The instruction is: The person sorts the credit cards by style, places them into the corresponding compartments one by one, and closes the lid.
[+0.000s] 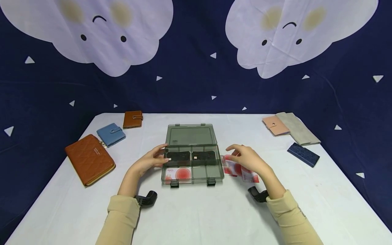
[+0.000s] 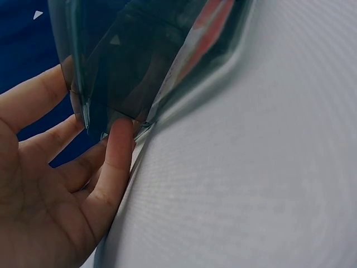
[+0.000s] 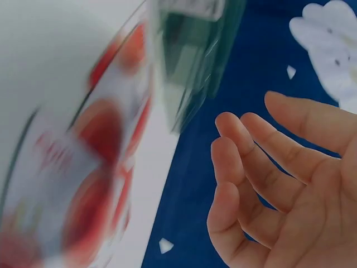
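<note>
Head view: I am working at a white-clothed table in front of a dark blue backdrop printed with pale clouds. Out at its edges lie a quilted tan leather wallet, a grey fabric pouch, a small blue snap wallet, a dark blue textured card case, a pink snap wallet and a small brown snap wallet. They are lying well apart from the centre, which I judge is keeping the middle free for my hands.

Sitting mid-table is the smoky transparent plastic organiser box, its lid propped open toward the backdrop so the compartments are reachable from above. Two dark cards are lying in the far compartments; a white card with a red circle is lying in the near left one.

My left hand is bracing the box's left wall, fingers straight and spread, touching but not clamping; the left wrist view shows a fingertip pressing the corner, probably to stop it sliding.

My right hand is hovering, fingers relaxed and apart, holding nothing, just over the loose pile of red-and-white cards lying beside the box's right wall, near for picking.
</note>
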Available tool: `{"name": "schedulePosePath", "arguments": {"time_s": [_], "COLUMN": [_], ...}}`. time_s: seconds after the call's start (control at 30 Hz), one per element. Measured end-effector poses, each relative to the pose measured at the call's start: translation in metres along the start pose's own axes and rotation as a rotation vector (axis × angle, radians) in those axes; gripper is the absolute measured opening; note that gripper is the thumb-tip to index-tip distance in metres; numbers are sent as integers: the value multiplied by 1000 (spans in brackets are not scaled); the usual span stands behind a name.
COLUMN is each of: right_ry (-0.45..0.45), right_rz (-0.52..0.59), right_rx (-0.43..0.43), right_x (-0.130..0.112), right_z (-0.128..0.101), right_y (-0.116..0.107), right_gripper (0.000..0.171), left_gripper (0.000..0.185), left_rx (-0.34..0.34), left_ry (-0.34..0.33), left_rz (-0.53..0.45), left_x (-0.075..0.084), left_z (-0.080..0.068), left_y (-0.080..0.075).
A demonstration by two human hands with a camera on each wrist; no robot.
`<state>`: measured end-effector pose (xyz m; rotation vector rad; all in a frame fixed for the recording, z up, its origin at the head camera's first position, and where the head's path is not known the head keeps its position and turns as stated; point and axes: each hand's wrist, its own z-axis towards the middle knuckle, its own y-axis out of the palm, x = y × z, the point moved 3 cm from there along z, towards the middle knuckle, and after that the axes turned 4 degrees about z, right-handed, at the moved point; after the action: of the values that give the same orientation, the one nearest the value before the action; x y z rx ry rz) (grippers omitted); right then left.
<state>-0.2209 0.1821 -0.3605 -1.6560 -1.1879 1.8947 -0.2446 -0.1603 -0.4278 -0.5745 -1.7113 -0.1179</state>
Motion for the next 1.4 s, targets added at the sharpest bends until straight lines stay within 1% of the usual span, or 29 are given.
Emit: {"name": "schedulePosePath", "arguments": {"time_s": [0.13,0.2,0.33,0.4,0.47,0.57,0.73,0.87,0.97,1.1,1.27,1.33,1.4], "right_ry": [36,59,121,156,182,199,197,189,218,239,207,190,168], "right_rz": [37,72,104,104,81,25,-74,-73,-20,112,278,343,393], "right_rx": [-4,-18,-82,-117,-141,-165,-164,-123,-75,3,127,175,216], "right_x": [21,32,49,56,62,68,76,79,82,83,76,70,62], "right_z": [-6,-8,-9,-10,-11,-11,-13,-12,-10,-9,-11,-11,-12], "right_y": [-8,-11,-16,-17,-17,-17,-15,-16,-20,-26,-35,-37,-38], "right_gripper": [35,39,52,58,59,60,57,52,50,44,30,31,39], "left_gripper": [75,76,80,78,77,75,74,75,74,74,74,74,74], "left_rx": [-8,-16,-25,-21,-15,-4,1,1,2,4,-2,0,-4], "left_ry": [17,37,67,57,31,8,2,5,2,-7,5,8,15], "left_rz": [0,8,27,24,13,6,6,17,17,20,28,23,20], "left_x": [0,-1,1,2,2,1,2,2,1,-1,-1,-1,-1], "left_z": [0,0,-2,-2,-1,0,-1,-1,0,2,2,2,1], "left_y": [-1,-1,-1,-1,0,0,0,0,0,0,-1,-1,-1]}}
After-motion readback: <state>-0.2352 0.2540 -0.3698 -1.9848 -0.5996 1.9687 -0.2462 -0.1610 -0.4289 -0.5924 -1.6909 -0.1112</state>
